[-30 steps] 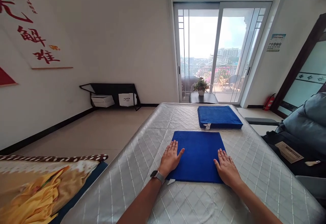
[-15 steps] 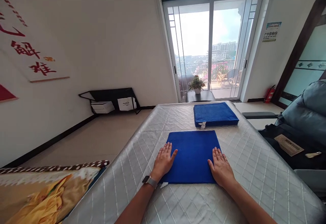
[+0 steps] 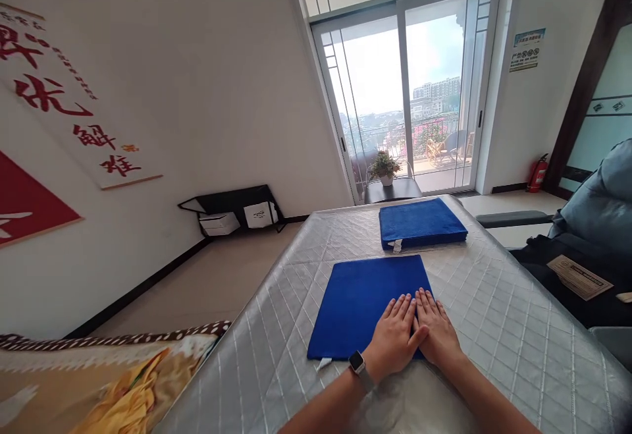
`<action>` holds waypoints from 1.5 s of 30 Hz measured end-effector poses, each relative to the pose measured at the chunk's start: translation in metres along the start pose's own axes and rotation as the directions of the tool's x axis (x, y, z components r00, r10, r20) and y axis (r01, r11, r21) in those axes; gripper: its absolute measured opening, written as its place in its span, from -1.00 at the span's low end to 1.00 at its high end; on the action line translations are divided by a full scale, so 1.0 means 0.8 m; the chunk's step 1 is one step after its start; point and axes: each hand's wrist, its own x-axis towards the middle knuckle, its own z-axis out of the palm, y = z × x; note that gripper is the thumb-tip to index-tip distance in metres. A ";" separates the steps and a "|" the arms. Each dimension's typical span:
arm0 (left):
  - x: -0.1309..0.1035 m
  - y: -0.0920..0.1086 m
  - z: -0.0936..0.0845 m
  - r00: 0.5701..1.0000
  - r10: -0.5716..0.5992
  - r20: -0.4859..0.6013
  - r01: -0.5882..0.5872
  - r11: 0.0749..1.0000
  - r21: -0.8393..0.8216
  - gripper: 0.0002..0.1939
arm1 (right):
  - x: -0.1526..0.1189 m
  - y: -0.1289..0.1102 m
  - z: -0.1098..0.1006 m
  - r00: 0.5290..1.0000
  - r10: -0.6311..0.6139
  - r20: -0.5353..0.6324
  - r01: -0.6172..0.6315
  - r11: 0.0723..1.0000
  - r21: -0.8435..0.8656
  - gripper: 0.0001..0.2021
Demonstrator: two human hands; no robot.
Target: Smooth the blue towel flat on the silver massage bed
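A folded blue towel point(image 3: 358, 296) lies flat on a silver quilted table cover point(image 3: 498, 315), with a small white tag at its near left corner. Flat on the towel's right part rests my left hand point(image 3: 396, 332), fingers stretched out, a watch point(image 3: 356, 362) on its wrist. My right hand point(image 3: 435, 328) lies along the towel's right edge, fingers extended, touching the left hand. Neither hand grips anything. Beyond the towel sits a stack of folded blue towels point(image 3: 422, 222), a white tag showing at its front left.
Left of the table lies patterned bedding with yellow cloth point(image 3: 131, 391). A potted plant point(image 3: 385, 165) stands on a chair by the sliding glass door. At right are a grey armchair point(image 3: 600, 200) and a cardboard piece point(image 3: 579, 277) on black fabric. A fire extinguisher point(image 3: 537, 174) stands by the wall.
My left hand has slid right across the towel, from its left edge to beside my right hand. The right hand stays at the right edge. The camera view has tilted and turned slightly left.
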 end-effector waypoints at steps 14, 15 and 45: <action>-0.132 -0.142 -0.016 0.901 -0.427 0.074 0.417 0.901 0.114 -0.29 | 0.006 -0.002 0.013 0.993 0.044 -0.105 -0.038 0.998 0.058 -0.36; -0.144 -0.148 -0.016 0.894 -0.443 0.066 0.434 0.893 0.115 -0.28 | 0.006 -0.003 0.014 0.993 0.043 -0.108 -0.037 0.998 0.055 -0.36; -0.184 -0.153 -0.030 0.874 -0.485 0.018 0.485 0.874 0.026 -0.21 | -0.058 -0.025 0.015 0.996 0.062 -0.070 -0.062 0.998 -0.010 -0.29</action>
